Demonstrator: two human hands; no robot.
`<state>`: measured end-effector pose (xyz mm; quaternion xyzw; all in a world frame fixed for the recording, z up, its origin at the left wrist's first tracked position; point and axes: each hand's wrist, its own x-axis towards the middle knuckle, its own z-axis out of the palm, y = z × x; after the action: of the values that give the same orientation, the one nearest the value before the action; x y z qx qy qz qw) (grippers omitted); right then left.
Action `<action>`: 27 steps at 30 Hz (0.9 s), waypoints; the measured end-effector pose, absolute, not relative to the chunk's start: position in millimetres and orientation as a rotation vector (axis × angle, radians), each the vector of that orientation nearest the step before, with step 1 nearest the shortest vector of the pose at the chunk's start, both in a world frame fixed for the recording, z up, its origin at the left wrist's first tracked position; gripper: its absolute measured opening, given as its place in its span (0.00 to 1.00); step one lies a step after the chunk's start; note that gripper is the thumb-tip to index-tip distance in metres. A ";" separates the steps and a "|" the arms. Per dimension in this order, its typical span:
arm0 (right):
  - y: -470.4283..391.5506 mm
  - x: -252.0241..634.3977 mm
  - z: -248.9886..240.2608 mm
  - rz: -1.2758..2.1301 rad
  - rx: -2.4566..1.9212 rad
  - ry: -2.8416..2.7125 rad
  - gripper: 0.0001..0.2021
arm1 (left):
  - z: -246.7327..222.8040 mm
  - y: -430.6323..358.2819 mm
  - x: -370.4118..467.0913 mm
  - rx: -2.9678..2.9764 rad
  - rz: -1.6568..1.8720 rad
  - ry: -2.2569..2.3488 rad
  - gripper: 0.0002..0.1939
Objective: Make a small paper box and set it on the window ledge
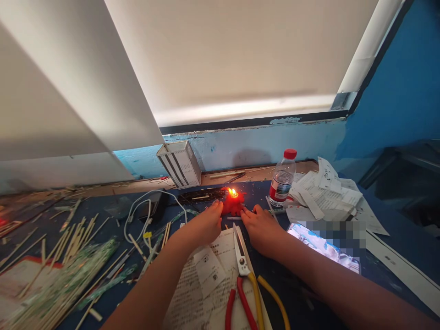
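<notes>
A lit red candle [233, 204] burns at the middle of the dark blue table, low and misshapen, with softened wax around its base. My left hand [211, 221] reaches to its left side, fingertips against or very near the red wax. On the other side, my right hand [259, 227] rests low with fingers stretched out and the tips at the wax edge. Neither hand is wrapped round anything. Scissors [242, 263] with red and yellow handles lie between my forearms, blades toward the candle, on a printed sheet [185, 293]. Dark thin sticks [201, 195] lie behind my left hand.
A water bottle [282, 178] with a red cap stands behind my right hand, beside crumpled papers [326, 192]. A lit phone [323, 247] lies near my right forearm. Wooden sticks [72, 243], a white cable [129, 220] and a striped box [180, 165] occupy the left and back.
</notes>
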<state>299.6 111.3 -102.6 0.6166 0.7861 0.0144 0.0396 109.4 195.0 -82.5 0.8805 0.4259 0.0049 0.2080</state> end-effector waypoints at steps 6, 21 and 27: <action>112.3 300.0 -104.6 0.056 1.895 2.409 0.17 | -91.1 193.9 109.2 2.454 -0.026 1.196 0.22; 111.7 299.0 -101.4 0.014 1.911 2.407 0.17 | -104.8 196.0 104.8 2.454 -0.071 1.227 0.25; 110.6 298.3 -100.9 -0.016 1.916 2.419 0.16 | -87.1 191.4 107.6 2.449 0.008 1.252 0.23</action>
<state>298.3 110.6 -100.9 0.6206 0.7836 -0.0052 0.0277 107.6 191.4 -87.1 0.8735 0.4465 0.0029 0.1942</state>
